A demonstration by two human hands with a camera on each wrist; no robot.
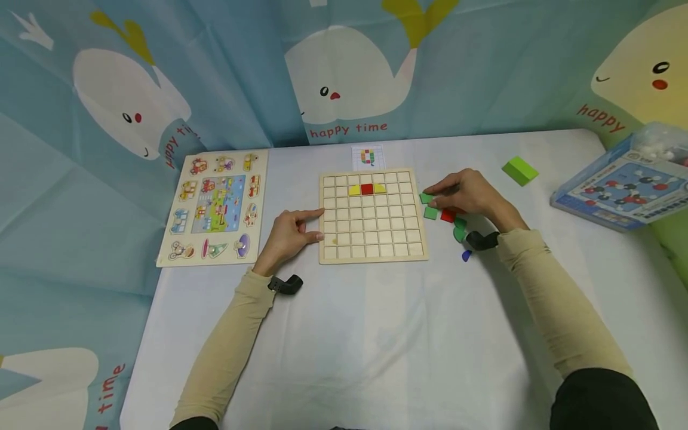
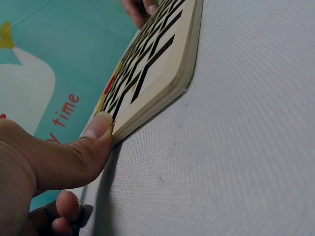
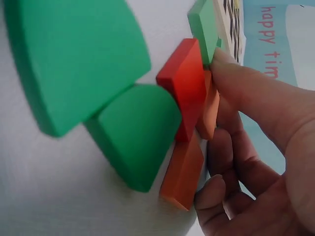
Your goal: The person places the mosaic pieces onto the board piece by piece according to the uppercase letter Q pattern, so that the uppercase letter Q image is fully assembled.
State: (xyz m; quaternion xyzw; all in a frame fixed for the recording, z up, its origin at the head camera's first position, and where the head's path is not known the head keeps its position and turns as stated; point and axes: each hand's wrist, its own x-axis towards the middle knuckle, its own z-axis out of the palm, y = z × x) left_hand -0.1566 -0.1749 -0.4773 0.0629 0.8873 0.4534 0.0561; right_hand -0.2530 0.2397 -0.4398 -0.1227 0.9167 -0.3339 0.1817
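Pale wood is making up the grid board (image 1: 371, 224), which is lying flat on the white tablecloth (image 1: 344, 334) between the two hands. Key relation: the green tile (image 1: 426, 198) is sitting just outside the board's right edge, towards the far end, so the grid is lying leftward of the right fingertips. Judgement: any shift onto it would be going left across a narrow gap.

Right hand (image 1: 469, 190) is clearly being the nearer one; thumb and forefinger are pinching the green tile, one end poking out past the tips. Whether it's lifting clear of the cloth, cannot tell. Fingers are partly covering it, so no long axis is showing.

Left hand (image 1: 290, 236) is touching the board's left edge, forefinger and thumb spread along it, gripping no tile; probably steadying.

Loose stuff: second green tile (image 1: 430, 212) is lying just nearer the wearer, red tile (image 1: 447, 215) beside it, orange pieces (image 3: 183, 176) by the right fingers, two rounded green pieces (image 3: 140, 128) next, blue piece (image 1: 466, 255) nearest the wearer. On the grid, a red square (image 1: 367, 189) is sitting between two yellow pieces (image 1: 354, 190), second row from the far edge. Pattern card (image 1: 368, 157) is lying just beyond that edge.
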